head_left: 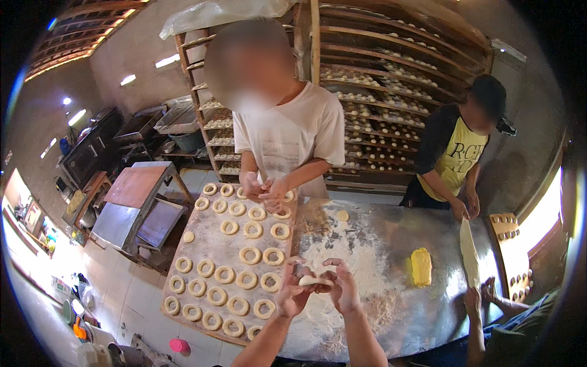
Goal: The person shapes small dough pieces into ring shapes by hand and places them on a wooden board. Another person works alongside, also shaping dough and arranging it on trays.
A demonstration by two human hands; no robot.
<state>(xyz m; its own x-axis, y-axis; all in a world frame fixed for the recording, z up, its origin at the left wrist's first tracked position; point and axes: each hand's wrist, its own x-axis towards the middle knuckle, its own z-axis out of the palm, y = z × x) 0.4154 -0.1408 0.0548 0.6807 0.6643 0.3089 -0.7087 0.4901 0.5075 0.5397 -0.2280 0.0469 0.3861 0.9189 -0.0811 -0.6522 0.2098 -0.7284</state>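
Above the front edge of the floured table, my left hand (293, 295) and my right hand (343, 290) pinch a pale piece of dough (315, 281) between them. The dough is seen nearly edge-on, so whether it has a hole is hidden. Close to my left hand lies a wooden board (211, 251) with several rows of dough rings (246, 279). A small flat dough round (189, 237) sits at the board's left edge, and another dough round (343, 216) lies on the flour farther back.
Loose flour (342, 251) covers the middle of the metal table (397, 324). A yellow block (420, 266) lies to the right. Across the board stands a person (287, 128) working with both hands. At the right, other people's hands hold a dough sheet (469, 254). Racks (391, 92) of dough pieces stand behind.
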